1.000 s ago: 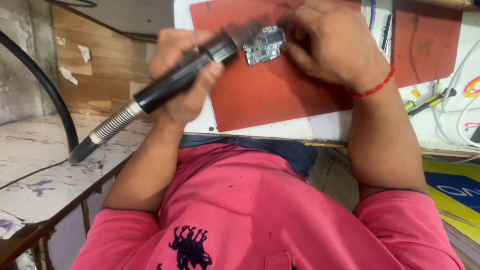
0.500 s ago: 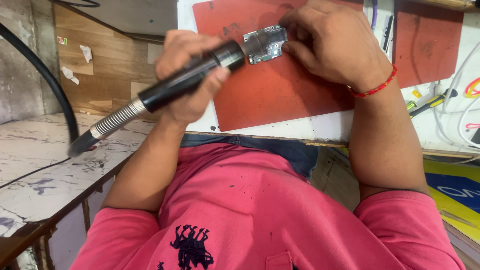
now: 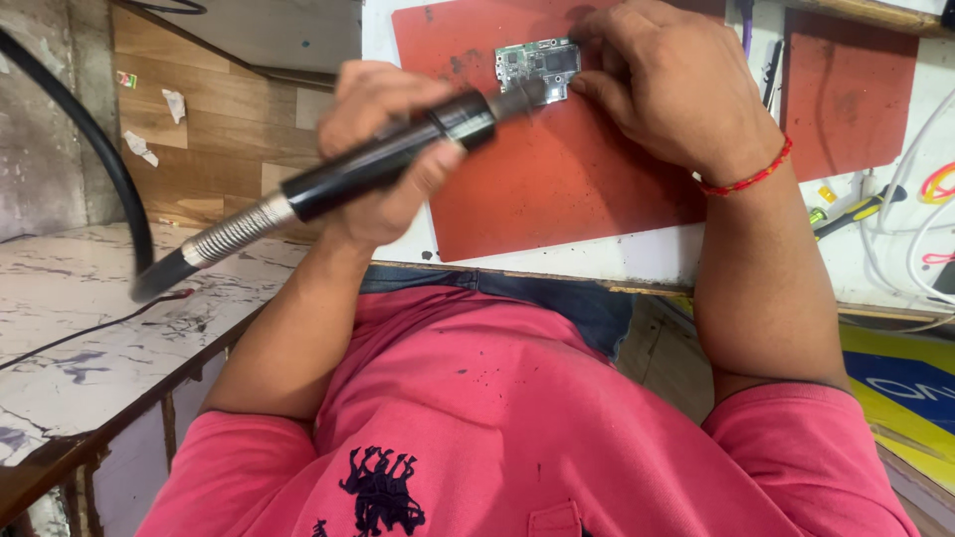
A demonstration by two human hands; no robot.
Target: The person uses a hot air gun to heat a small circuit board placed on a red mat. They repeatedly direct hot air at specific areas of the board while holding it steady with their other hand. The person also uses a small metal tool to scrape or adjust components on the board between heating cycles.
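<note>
up at twelve o'clock in the head view, a small green circuit board [image 3: 538, 67] lies flat on a red mat [image 3: 557, 189], which sits on the white counter [image 3: 637, 261]. the right hand [image 3: 668, 85], at one o'clock, rests on the mat with its fingertips pressed against the board's right edge, pinning it; the fingers are curled down and closed around nothing. a red thread bracelet [image 3: 748, 179] circles that wrist.

the left hand [image 3: 383, 149], at eleven o'clock, is clamped around a black pen-shaped hot-air handpiece [image 3: 383, 164]. the tool is tilted, its nozzle end pointing toward one o'clock and meeting the lower left part of the board; whether the tip actually touches the board cannot be told. the tool's rear end runs down toward eight o'clock into a coiled metal spring sleeve [image 3: 229, 231] and then a thick black hose [image 3: 119, 169] that arcs up along the left edge.

a second red mat [image 3: 846, 94] lies at two o'clock, well apart from the board. near it, at three o'clock, a yellow-handled screwdriver [image 3: 851, 211] and white cables [image 3: 920, 239] lie on the counter. a marbled white surface [image 3: 80, 338] fills nine o'clock. the person's pink shirt [image 3: 517, 428] takes up six o'clock.
</note>
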